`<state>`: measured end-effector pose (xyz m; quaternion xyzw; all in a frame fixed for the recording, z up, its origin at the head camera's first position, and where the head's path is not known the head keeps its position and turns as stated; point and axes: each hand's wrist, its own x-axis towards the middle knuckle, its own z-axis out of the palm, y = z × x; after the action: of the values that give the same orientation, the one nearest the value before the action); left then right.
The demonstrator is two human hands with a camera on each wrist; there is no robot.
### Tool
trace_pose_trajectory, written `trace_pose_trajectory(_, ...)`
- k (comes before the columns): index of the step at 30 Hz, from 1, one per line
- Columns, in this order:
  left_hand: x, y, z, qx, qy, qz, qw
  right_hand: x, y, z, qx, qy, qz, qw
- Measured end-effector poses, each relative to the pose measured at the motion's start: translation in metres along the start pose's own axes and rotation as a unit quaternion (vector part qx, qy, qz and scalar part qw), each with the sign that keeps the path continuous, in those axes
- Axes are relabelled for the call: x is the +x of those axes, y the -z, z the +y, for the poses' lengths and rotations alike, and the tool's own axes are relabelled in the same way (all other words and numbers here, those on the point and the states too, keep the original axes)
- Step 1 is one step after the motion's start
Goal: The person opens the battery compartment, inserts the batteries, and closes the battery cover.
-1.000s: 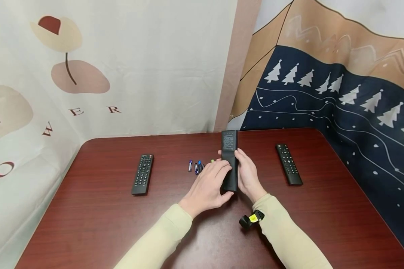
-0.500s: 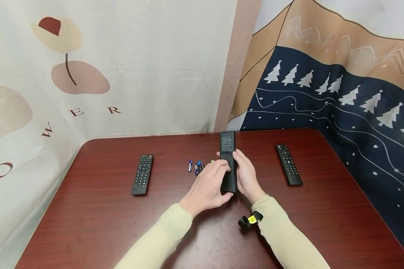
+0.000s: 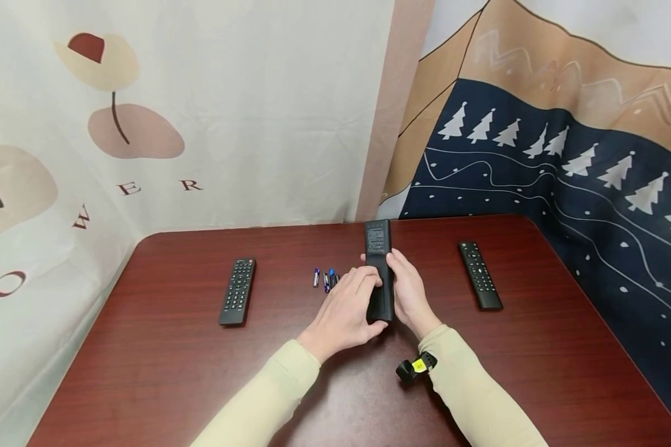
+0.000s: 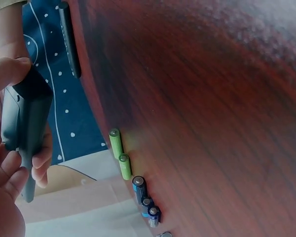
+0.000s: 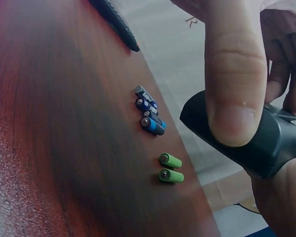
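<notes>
In the head view a black remote control [image 3: 378, 242] stands back-side toward me over the middle of the table, its label on the upper part. My right hand [image 3: 412, 295] grips it from the right, thumb along its edge. My left hand [image 3: 343, 310] holds its lower part, fingertips on the back and thumb at the near end. The left wrist view shows the remote [image 4: 27, 116] from the side, held by fingers of both hands. In the right wrist view a thumb presses on the end of the remote [image 5: 192, 116]. My left hand partly covers its lower back.
Several blue and dark batteries [image 3: 331, 279] lie on the table [image 3: 162, 372] just beyond my left hand. Two green batteries [image 5: 171, 176] lie near them. One remote [image 3: 238, 292] rests at the left, another remote [image 3: 481, 276] at the right. Printed curtains hang behind.
The held remote and both hands have shifted very slightly left from the oldest frame. The grip on the remote looks the same, and the other things stay in place.
</notes>
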<state>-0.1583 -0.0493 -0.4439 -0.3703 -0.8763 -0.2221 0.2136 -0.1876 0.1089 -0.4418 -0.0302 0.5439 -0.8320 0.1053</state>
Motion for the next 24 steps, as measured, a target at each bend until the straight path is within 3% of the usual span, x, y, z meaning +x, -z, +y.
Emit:
trace_pose_trajectory(12,-0.0035,0.0,-0.0015,0.008,-0.014,0.006,0.9998,0.0008,0.0008,0.0045,0.021,-0.012,0.015,1.0)
trace_pose_trajectory(24,-0.006,-0.0038,-0.003,-0.013,-0.038,0.039,0.9984,0.0024,0.0031,0.0046,0.018,-0.016,0.018,1.0)
